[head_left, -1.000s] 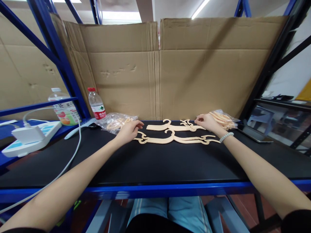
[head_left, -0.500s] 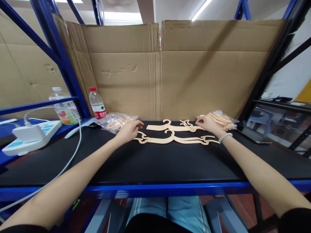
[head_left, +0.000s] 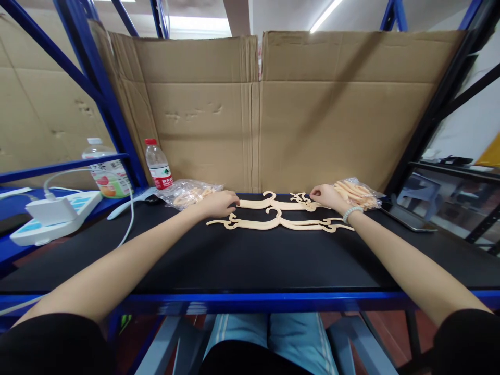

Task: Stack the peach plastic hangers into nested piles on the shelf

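Note:
Two pale cream plastic hangers lie one behind the other on the black tabletop. The front hanger [head_left: 258,224] has hook-shaped pieces at both ends. My left hand [head_left: 222,203] is at the left end of the rear hanger [head_left: 255,204], fingers bent and closed together; what is in them is hidden. At that hanger's right end, my right hand [head_left: 328,196] is closed in a pinch, and I cannot make out what it holds. Small hooked cream pieces [head_left: 300,198] lie just left of its fingertips.
Clear plastic bags of cream parts lie behind each hand, one left [head_left: 187,192] and one right [head_left: 357,191]. A red-capped bottle [head_left: 159,166] and a white power strip [head_left: 84,208] stand left. Cardboard [head_left: 332,109] walls off the back; a tablet-like device [head_left: 410,219] lies right.
My left hand has moved right and flattened over the rear hanger's left end, uncovering the front hanger's left end piece. My right hand has shifted slightly left.

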Tool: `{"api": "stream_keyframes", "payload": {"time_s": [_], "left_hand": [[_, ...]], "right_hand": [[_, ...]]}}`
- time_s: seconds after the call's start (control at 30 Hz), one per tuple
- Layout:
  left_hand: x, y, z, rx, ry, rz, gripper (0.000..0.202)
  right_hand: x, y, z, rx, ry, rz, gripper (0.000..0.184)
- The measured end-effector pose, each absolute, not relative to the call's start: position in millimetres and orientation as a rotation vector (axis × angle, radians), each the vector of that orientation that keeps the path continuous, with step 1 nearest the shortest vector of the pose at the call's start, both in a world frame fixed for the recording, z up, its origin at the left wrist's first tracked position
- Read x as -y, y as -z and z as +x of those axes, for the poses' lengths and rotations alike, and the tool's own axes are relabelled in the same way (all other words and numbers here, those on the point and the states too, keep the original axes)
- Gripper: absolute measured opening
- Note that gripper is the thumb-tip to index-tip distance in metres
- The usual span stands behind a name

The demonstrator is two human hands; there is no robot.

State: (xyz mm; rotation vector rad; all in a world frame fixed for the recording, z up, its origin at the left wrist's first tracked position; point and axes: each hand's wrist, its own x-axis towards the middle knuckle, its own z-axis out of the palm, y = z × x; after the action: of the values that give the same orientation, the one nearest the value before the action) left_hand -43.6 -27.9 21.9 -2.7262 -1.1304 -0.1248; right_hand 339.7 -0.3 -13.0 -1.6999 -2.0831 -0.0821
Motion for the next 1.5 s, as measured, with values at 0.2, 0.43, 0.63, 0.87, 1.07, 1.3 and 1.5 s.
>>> {"api": "stream_keyframes", "payload": {"time_s": [0.2, 0.43, 0.63, 0.87, 1.07, 1.3, 1.5], "left_hand": [[1.3, -21.6, -38.3, 1.12, 0.088, -2.746, 0.026], [-5.9, -11.0, -31.8, 1.168, 0.115, -2.771, 0.027], [-4.2, -4.5, -31.7, 1.197, 0.131, -2.8, 0.021], [-4.1, -2.3, -30.3, 1.223, 0.185, -2.8, 0.019], [-4.2, -1.1, -28.4, 1.237, 0.192, -2.802, 0.019], [1.2, -10.1, -30.2, 1.244, 0.302, -2.818, 0.021], [37.3, -31.7, -13.2, 1.656, 1.161, -3.106, 0.024]], "right_hand": [[-12.7, 9.1, 338.9, 2.161, 0.022, -1.731, 0.021], [-32.2, 19.0, 336.4, 2.197, -0.012, -1.765, 0.023], [-34.7, 19.1, 329.8, 2.159, -0.007, -1.918, 0.02], [-33.8, 16.9, 319.4, 2.055, 0.006, -2.115, 0.026], [-47.7, 10.2, 310.4, 1.919, -0.164, -2.271, 0.012], [-40.9, -16.1, 304.0, 1.814, -0.509, -2.14, 0.014], [5.5, -37.2, 274.1, 1.849, -0.818, -1.613, 0.013]]}}
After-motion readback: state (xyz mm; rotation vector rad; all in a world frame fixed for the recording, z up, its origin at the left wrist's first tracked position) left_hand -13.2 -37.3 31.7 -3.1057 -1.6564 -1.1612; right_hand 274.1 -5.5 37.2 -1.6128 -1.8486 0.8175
